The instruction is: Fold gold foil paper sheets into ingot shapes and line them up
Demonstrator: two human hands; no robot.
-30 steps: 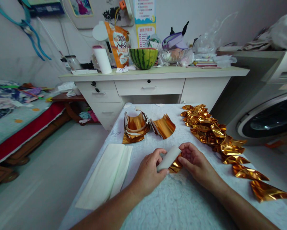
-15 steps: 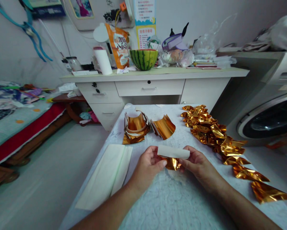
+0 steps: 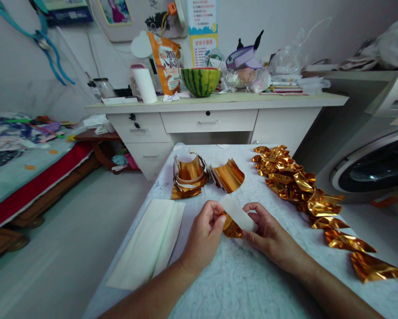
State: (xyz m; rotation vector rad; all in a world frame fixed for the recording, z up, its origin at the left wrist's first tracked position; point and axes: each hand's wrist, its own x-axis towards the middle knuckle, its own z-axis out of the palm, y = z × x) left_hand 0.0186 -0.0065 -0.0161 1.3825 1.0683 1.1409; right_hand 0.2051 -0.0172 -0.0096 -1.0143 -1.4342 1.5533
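Between my hands, above the table, is a sheet of gold foil paper (image 3: 231,227) with its white back (image 3: 238,212) turned up along the far side. My left hand (image 3: 206,230) pinches its left end between thumb and fingers. At the right end, my right hand (image 3: 268,232) has its thumb on the near edge and its fingers curled behind. Beyond my hands lie a curled stack of gold foil sheets (image 3: 189,170) and a smaller curved stack (image 3: 230,175). Folded gold foil pieces (image 3: 287,177) run down the table's right side.
Pale paper strips (image 3: 146,243) lie on the cloth-covered table (image 3: 248,283) at the left. Behind stands a white desk (image 3: 215,104) with a half watermelon (image 3: 201,82) and an orange pouch (image 3: 165,62). A washing machine (image 3: 378,133) is at the right, a bed (image 3: 26,177) at the left.
The foil sheet has tilted, its right end now lower and nearer to me. My right hand has shifted slightly left and down with it. My left hand still grips its end.
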